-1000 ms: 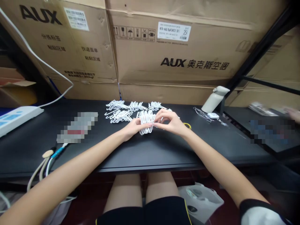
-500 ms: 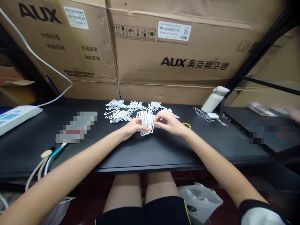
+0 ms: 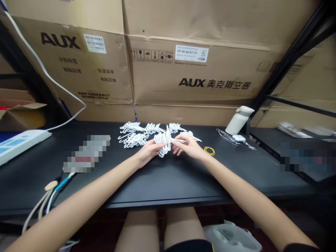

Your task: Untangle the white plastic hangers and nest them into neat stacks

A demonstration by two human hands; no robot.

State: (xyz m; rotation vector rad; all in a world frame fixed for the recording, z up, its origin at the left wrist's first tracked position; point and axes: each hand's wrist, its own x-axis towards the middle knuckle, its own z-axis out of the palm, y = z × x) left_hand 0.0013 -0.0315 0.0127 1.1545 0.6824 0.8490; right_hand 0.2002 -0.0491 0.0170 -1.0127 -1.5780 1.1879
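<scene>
My left hand (image 3: pixel 149 152) is closed around a bundle of white wire hooks (image 3: pixel 163 144), held just above the black table. Its thumb lies across the near side of the bundle. On the other side, my right hand (image 3: pixel 189 147) pinches the straight ends of the same hooks. A small yellow spot shows on the bundle between the hands, probably a rubber band, though too small to be sure. Behind the hands lie several more piles of white hooks (image 3: pixel 133 139). To the right of my right hand rest some yellow rubber bands (image 3: pixel 209 151).
On the right are a white bottle (image 3: pixel 237 120), glasses (image 3: pixel 226 136) and a small white case (image 3: pixel 238 138). A blurred-out device (image 3: pixel 88 154) with cables and a white power strip (image 3: pixel 25 143) lie left. Large cardboard boxes (image 3: pixel 194 94) stand behind the table (image 3: pixel 162 185).
The bundle has turned so its straight ends point right, and my right fingers have moved onto them. The camera has tilted up slightly, so everything sits lower in view.
</scene>
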